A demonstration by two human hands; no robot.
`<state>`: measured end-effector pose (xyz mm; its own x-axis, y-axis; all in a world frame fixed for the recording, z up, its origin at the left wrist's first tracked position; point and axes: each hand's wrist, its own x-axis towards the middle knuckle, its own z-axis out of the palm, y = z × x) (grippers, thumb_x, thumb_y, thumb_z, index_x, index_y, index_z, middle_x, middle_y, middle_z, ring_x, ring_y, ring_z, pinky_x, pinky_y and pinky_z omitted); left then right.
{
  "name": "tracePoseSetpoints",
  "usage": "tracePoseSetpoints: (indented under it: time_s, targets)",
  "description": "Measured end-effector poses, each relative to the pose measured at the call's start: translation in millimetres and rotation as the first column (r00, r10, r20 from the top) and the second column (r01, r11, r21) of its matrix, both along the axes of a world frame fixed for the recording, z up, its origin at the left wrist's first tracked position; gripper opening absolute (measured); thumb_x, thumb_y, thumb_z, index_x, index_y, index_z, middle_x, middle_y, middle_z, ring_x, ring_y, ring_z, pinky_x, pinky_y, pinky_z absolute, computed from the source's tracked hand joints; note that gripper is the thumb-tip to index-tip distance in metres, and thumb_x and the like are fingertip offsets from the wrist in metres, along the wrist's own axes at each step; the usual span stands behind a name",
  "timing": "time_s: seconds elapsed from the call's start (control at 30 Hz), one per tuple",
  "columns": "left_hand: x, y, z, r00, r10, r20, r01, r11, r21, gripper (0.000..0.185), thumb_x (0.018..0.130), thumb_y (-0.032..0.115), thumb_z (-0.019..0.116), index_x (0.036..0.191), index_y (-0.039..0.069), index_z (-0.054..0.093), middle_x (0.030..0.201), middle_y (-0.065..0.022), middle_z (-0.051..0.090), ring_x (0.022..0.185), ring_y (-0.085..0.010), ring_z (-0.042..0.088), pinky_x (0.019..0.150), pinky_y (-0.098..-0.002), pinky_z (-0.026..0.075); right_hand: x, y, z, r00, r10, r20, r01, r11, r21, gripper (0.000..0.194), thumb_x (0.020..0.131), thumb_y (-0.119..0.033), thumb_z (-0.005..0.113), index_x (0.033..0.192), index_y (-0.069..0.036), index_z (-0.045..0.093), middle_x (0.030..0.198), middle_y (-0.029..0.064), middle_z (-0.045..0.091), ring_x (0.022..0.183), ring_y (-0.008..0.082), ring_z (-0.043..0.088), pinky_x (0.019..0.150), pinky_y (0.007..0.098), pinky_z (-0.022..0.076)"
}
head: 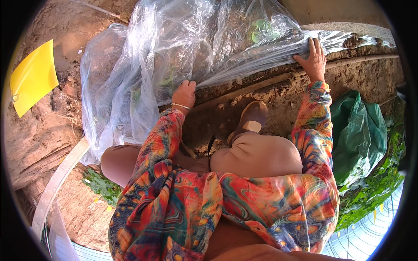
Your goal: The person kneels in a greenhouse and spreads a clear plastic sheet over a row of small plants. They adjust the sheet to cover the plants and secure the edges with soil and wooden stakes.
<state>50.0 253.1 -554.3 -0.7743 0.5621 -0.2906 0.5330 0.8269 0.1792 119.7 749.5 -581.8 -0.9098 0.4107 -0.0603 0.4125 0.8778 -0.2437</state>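
Observation:
Clear plastic film (183,39) lies in loose, shiny folds over the soil in front of me, with green leaves (261,31) showing through it. My left hand (184,94), a bangle at its wrist, is closed on the film's near edge, and taut creases run from there to the right. Farther right, my right hand (314,60) lies on the edge of the film, its thumb spread away from outstretched fingers. Its fingertips touch the plastic, and nothing is seen gripped in it.
A thin pole (258,87) runs along the soil below the film. At right a green sack (356,140) rests beside leafy plants (365,199). A yellow card (34,78) hangs at left, above a pale curved strip (58,184). My shoe (253,114) is between my arms.

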Motion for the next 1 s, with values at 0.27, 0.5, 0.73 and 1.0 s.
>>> tracePoseSetpoints:
  time_s: [0.27,0.5,0.73,1.0]
  targets:
    - [1,5,23,0.997,0.071,-0.017,-0.072,0.994,-0.08,0.016,0.08,0.011,0.059,0.096,0.012,0.057,0.095,-0.01,0.052,0.094,-0.033,0.057,0.076,-0.0461,0.049,-2,0,3,0.996,-0.012,0.094,0.013,1.0,-0.005,0.093,0.072,-0.049,0.078,0.147,-0.013,0.037,0.153,0.0138,0.032,0.14,0.0336,0.029,0.109,0.0521,0.0304]
    - [27,65,28,0.996,-0.091,-0.002,0.089,0.97,0.226,0.038,0.076,0.007,0.061,0.114,0.01,0.059,0.114,-0.011,0.056,0.106,-0.0329,0.055,0.09,-0.0446,0.044,-1,4,-3,0.99,-0.008,0.141,0.002,0.999,0.04,0.095,0.072,-0.051,0.077,0.148,-0.013,0.036,0.153,0.0137,0.032,0.141,0.0333,0.029,0.109,0.0516,0.0297]
    - [-36,26,59,0.785,-0.216,0.581,0.233,0.971,0.046,0.037,0.084,0.017,0.059,0.12,0.01,0.059,0.118,-0.0141,0.059,0.108,-0.0349,0.057,0.087,-0.0454,0.049,1,16,-13,0.99,0.06,0.125,-0.063,0.998,0.017,0.093,0.074,-0.05,0.075,0.148,-0.01,0.035,0.152,0.0186,0.032,0.139,0.0375,0.031,0.111,0.0489,0.0315]
    - [-88,-227,216,0.822,0.473,0.316,-0.487,0.872,-0.038,0.037,0.091,0.026,0.062,0.124,0.009,0.059,0.109,-0.0091,0.067,0.099,-0.0218,0.065,0.085,-0.0339,0.052,-4,46,-26,0.948,0.07,0.312,-0.083,0.996,0.028,0.095,0.079,-0.054,0.072,0.148,-0.003,0.033,0.155,0.0188,0.025,0.14,0.0378,0.029,0.111,0.0488,0.033]
